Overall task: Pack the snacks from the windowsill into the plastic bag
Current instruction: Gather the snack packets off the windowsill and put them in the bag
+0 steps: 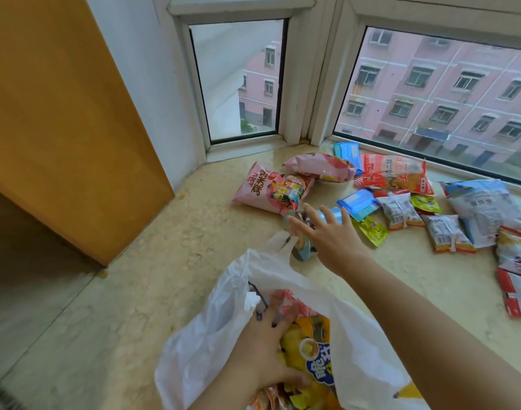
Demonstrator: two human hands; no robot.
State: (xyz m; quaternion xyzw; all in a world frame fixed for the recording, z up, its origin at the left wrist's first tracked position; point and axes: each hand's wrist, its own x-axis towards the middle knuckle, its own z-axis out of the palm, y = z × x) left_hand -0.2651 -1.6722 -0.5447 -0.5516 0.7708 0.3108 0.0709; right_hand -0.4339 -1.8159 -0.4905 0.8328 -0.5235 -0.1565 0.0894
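**Reaching for the next snack, bag part full**

Packing is mid-way, we judge: the plastic bag (223, 335) sits at the near edge of the windowsill (164, 261) w/ a yellow chip packet (309, 350) already inside. Our left hand (268, 347) rests in the bag's mouth, fingers spread on the contents, holding nothing we can make out. Our right hand (330, 235) hovers over a blue-and-silver packet (303, 250), grip wide, fingers splayed, nothing held.

Next move, we reckon: close on that packet, lift, carry it back to the bag while the left keeps the mouth open. Many snacks wait to the right.

Writing: the pink packet (272, 189) shows red Chinese characters; the yellow one shows white characters on blue, partly hidden. The red packet (395, 173) has print too small to read.
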